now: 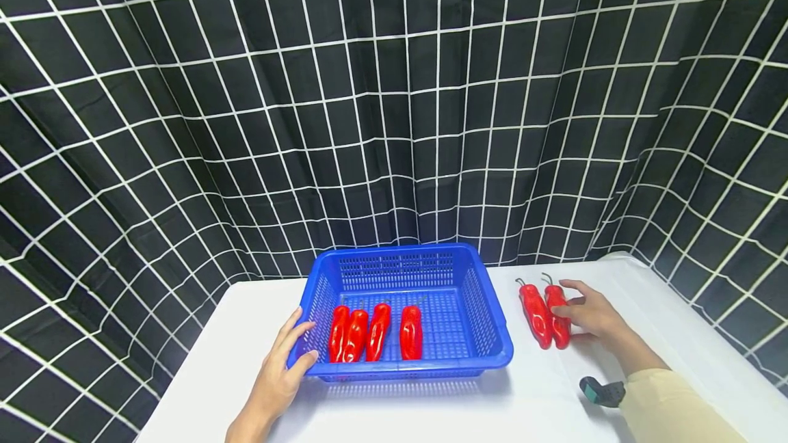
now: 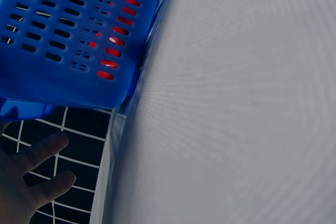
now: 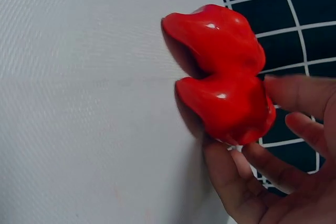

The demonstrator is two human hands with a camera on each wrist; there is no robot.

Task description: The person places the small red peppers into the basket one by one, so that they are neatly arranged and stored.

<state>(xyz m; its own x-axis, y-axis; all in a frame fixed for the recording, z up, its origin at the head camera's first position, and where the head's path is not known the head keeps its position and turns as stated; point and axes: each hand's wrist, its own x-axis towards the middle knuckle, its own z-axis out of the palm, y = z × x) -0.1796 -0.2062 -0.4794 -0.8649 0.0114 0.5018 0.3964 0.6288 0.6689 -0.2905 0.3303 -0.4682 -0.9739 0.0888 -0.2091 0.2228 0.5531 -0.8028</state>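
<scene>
A blue slotted basket [image 1: 400, 251] stands mid-table and holds several red peppers [image 1: 411, 332] side by side. My left hand [image 1: 298, 347] rests at its front left corner, thumb on the rim and fingers straight along the side. In the left wrist view the left hand [image 2: 37, 171] lies spread below the basket [image 2: 68, 30]. Two more red peppers lie to the right of the basket. My right hand [image 1: 575, 299] holds the right pepper [image 1: 557, 323], beside the left pepper [image 1: 535, 313]. In the right wrist view thumb and fingers [image 3: 262, 166] curl round the nearer pepper [image 3: 228, 103].
The white table [image 1: 431, 409] ends close behind the basket, against a black curtain with a white grid [image 1: 394, 87]. A small black device [image 1: 600, 392] sits by my cream right sleeve [image 1: 665, 409]. The table's left edge [image 2: 113, 150] runs near my left hand.
</scene>
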